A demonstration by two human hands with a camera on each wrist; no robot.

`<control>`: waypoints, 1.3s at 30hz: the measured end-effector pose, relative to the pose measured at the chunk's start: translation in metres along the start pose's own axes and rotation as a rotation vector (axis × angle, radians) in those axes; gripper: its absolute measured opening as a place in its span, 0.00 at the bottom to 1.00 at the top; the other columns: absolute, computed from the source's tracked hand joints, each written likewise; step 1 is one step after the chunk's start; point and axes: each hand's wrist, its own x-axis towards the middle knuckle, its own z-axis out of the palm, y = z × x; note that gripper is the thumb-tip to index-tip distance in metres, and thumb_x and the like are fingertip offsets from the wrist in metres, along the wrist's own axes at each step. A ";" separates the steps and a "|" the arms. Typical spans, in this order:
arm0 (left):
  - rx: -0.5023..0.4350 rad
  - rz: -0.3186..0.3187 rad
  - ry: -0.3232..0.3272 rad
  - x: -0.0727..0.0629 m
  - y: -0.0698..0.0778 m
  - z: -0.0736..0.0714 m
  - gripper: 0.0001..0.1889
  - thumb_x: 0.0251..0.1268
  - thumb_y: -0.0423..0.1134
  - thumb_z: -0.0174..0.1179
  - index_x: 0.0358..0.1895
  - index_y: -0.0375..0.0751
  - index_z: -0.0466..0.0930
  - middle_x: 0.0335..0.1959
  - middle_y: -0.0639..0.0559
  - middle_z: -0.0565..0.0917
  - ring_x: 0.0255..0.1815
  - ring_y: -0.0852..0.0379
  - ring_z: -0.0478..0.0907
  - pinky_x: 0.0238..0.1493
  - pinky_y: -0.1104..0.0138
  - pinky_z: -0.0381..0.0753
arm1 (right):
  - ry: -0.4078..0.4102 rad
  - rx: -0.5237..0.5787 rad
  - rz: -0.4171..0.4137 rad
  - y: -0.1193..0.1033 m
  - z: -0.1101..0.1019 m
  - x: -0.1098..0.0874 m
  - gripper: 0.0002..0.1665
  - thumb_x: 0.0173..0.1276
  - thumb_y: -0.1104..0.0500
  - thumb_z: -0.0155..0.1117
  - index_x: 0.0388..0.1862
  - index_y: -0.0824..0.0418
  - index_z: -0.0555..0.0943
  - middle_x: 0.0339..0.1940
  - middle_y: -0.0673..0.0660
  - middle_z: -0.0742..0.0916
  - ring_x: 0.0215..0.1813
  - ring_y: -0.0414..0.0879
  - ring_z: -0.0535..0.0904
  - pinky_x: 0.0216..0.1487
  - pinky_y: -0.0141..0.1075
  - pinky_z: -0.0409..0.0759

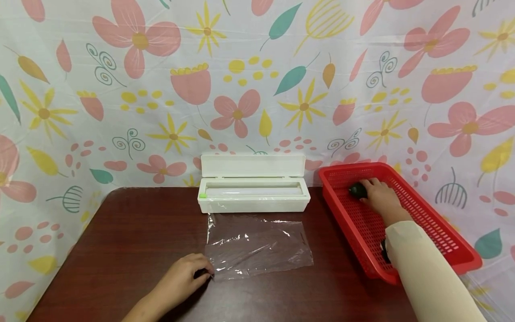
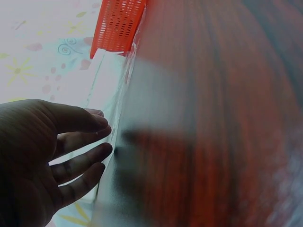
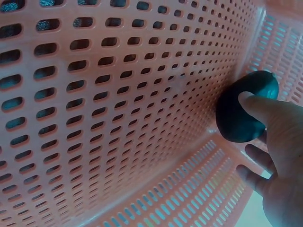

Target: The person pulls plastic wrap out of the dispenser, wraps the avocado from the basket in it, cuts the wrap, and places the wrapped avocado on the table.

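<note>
My left hand is at the near left corner of a clear sheet of plastic wrap, thumb and fingertips pinching its edge. The sheet lies on the table, drawn out of a white wrap dispenser box with its lid raised. In the left wrist view the thumb and index fingertip of the left hand come close together. Inside a red basket, my right hand grips a dark green avocado. The right wrist view shows the thumb across the avocado, at the basket's end.
The basket stands at the table's right side, slightly angled. A black-and-white item lies in its near part, mostly hidden by the sleeve. A flowered curtain hangs behind the dark wooden table.
</note>
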 end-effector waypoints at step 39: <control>0.003 0.013 0.002 0.001 0.000 0.000 0.12 0.52 0.31 0.74 0.32 0.55 0.85 0.34 0.69 0.84 0.39 0.65 0.81 0.44 0.67 0.83 | 0.006 -0.013 0.029 0.003 0.002 0.003 0.38 0.68 0.56 0.68 0.73 0.62 0.65 0.58 0.76 0.70 0.54 0.74 0.73 0.58 0.71 0.72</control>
